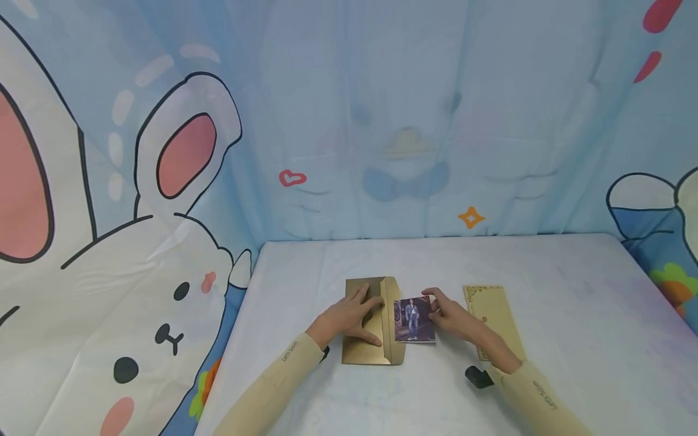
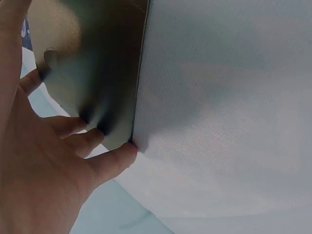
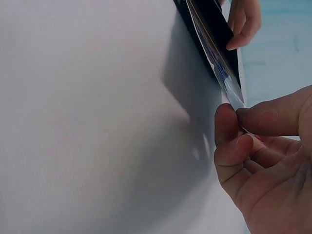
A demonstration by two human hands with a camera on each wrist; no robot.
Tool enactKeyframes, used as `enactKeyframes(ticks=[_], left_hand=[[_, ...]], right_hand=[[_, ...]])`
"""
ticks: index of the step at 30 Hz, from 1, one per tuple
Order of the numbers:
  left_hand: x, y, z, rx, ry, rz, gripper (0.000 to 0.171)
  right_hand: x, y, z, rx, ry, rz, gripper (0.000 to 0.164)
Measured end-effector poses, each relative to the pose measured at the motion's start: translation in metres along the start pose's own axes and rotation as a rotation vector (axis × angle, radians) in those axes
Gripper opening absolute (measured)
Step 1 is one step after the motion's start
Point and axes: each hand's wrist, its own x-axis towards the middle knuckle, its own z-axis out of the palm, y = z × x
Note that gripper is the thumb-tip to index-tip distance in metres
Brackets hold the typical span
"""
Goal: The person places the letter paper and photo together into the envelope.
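While resting a spread left hand [image 1: 349,318] on a gold envelope [image 1: 360,354], pinching a small photo [image 1: 414,321] by its right side with the right hand [image 1: 454,316], partly over the flap [image 1: 394,354] (maybe touching, can't really tell). Also seeing a patterned gold rectangle [image 1: 495,309] further right.

One envelope [image 1: 388,327], one photo [image 1: 414,321], one golden card [image 1: 497,312]

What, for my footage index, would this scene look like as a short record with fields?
left hand: resting on gold envelope, fingers spread
right hand: pinching photo by its right side
photo: shows figure in blue; left edge overlaps envelope flap in head view
patterned gold piece: partly behind right forearm
table: white
backdrop: blue, cartoon rabbit
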Motion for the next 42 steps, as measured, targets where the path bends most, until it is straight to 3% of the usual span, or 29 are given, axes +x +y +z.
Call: enactKeyframes(ticks=[25, 42], left_hand=[[0.002, 0.001, 0.001, 0.009, 0.015, -0.026, 0.105], [0.000, 0.002, 0.000, -0.010, 0.027, -0.022, 0.104]], right_hand=[[0.017, -0.014, 0.014, 0.020, -0.018, -0.019, 0.047], [0.028, -0.027, 0.024, 0.023, -0.037, 0.065, 0.049]])
